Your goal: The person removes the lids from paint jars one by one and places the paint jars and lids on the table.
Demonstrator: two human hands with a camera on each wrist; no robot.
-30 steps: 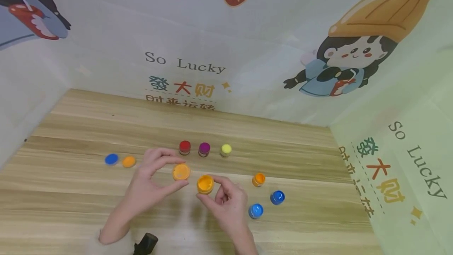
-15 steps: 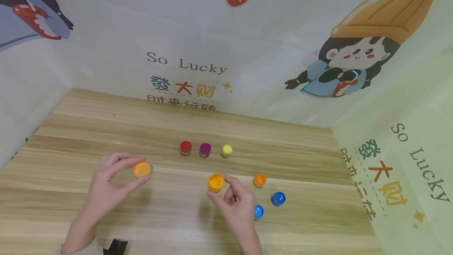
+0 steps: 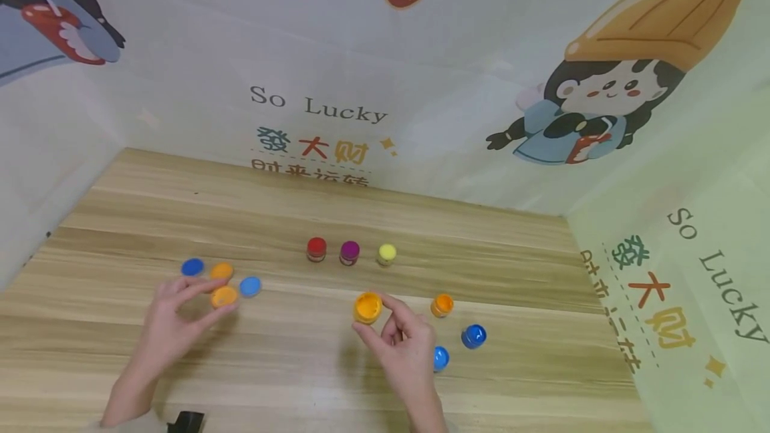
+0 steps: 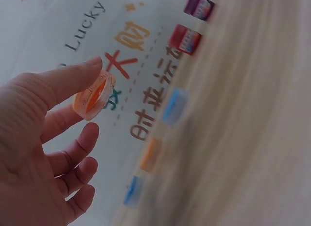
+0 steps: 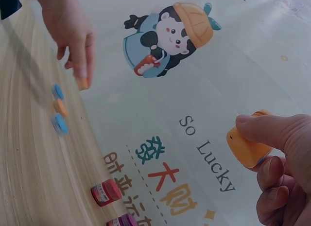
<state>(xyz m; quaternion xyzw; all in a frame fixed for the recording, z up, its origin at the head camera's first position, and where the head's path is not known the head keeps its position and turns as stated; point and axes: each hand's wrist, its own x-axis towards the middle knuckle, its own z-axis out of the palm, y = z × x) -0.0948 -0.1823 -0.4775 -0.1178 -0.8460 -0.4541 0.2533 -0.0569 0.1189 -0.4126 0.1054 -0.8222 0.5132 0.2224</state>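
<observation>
My left hand (image 3: 170, 316) pinches an orange jar lid (image 3: 224, 297) between thumb and forefinger, its inside facing up, above the table at the left. Close by it lie a dark blue lid (image 3: 192, 266), another orange lid (image 3: 222, 270) and a light blue lid (image 3: 250, 286). With thumb and fingers my right hand (image 3: 402, 343) holds an uncapped jar of yellow-orange paint (image 3: 367, 307) upright over the middle. In the right wrist view this jar (image 5: 248, 147) shows its side, partly covered by the thumb.
Capped red (image 3: 316, 249), purple (image 3: 349, 252) and yellow (image 3: 387, 254) paint jars stand in a row at the back. Uncapped orange (image 3: 442, 305), dark blue (image 3: 474, 336) and light blue (image 3: 440, 358) jars stand at the right, the last partly behind my right hand. A printed cloth wall (image 3: 445, 119) borders the table.
My left hand has carried the orange lid leftward, away from the jar, to the other lids. My right hand has shifted slightly right with the jar, then stayed still.
</observation>
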